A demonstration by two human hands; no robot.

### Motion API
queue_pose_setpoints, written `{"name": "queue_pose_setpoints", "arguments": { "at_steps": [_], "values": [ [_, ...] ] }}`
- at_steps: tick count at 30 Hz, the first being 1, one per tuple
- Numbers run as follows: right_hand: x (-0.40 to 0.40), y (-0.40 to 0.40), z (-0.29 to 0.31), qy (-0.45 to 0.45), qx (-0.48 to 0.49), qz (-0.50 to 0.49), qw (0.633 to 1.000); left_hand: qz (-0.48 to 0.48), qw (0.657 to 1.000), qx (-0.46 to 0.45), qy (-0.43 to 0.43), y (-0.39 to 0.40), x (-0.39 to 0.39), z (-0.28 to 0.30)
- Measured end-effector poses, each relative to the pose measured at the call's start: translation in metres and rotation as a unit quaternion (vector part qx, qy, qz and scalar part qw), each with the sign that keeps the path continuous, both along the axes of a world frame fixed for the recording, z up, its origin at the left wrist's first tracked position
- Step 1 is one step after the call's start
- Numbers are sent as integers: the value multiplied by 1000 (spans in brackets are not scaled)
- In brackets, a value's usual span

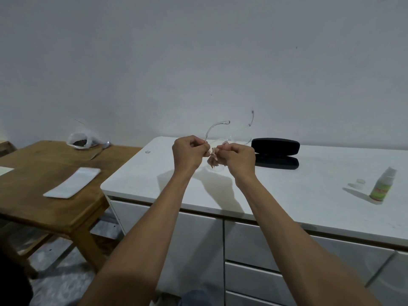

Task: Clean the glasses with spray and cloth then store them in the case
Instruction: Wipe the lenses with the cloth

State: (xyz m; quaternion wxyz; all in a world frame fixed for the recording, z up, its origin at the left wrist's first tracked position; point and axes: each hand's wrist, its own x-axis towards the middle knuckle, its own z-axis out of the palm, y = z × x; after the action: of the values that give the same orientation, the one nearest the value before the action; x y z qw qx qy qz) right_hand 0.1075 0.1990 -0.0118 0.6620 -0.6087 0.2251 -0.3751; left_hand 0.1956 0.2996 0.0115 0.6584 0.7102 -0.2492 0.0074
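Observation:
Clear-framed glasses (217, 125) are held up over the white cabinet top (287, 186), their temples pointing up and away. My left hand (189, 152) pinches the frame at its left end. My right hand (237, 156) pinches a small pinkish cloth (212, 159) against the glasses; the cloth hangs bunched between both hands. A black glasses case (276, 152) lies open just right of my right hand. The spray bottle (382, 185), green-labelled with a clear top, stands at the far right.
A small clear cap (359, 183) lies left of the spray bottle. A wooden table (55, 206) stands to the left, carrying a white flat packet (72, 182) and a plastic bag (80, 140) of dark contents. White drawers sit below the cabinet top.

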Motion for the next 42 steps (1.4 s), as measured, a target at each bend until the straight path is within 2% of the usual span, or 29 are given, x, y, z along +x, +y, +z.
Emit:
{"name": "queue_pose_setpoints", "arguments": {
  "at_steps": [2, 5, 10, 13, 16, 19, 24, 28, 31, 34, 37, 42],
  "values": [
    [2, 8, -1, -7, -13, -82, 997, 2, 1000, 3, -13, -2, -3, 1],
    [8, 22, 6, -66, 2, -189, 980, 4, 999, -13, -32, -5, -11, 5],
    [26, 28, 23, -152, 87, -244, 954, 4, 998, -47, -47, -11, -26, 12],
    [30, 24, 31, -168, 117, -224, 953, 12, 997, -44, -58, -15, -34, 14],
    [25, 14, 33, -136, 72, -172, 973, 13, 997, -43, -60, -18, -32, 17],
    [14, 3, 32, -78, 13, -60, 995, 10, 997, -48, -56, -16, -21, 18],
    [2, -13, 29, -33, -23, 35, 999, 2, 998, -14, -55, -10, -8, 16],
    [-2, -13, 20, 1, -24, 61, 998, 0, 999, -2, -33, -3, -2, 12],
    [1, -10, 10, 3, -22, 10, 1000, 13, 999, 18, -42, -2, -2, 8],
    [7, 1, 6, -10, -47, -134, 990, 19, 998, 22, -51, -6, -8, 7],
    [14, 12, 10, -72, -45, -227, 970, 14, 998, 11, -61, -11, -19, 10],
    [25, 17, 24, -137, 36, -262, 955, 5, 997, -4, -83, -19, -28, 15]
  ]
}}
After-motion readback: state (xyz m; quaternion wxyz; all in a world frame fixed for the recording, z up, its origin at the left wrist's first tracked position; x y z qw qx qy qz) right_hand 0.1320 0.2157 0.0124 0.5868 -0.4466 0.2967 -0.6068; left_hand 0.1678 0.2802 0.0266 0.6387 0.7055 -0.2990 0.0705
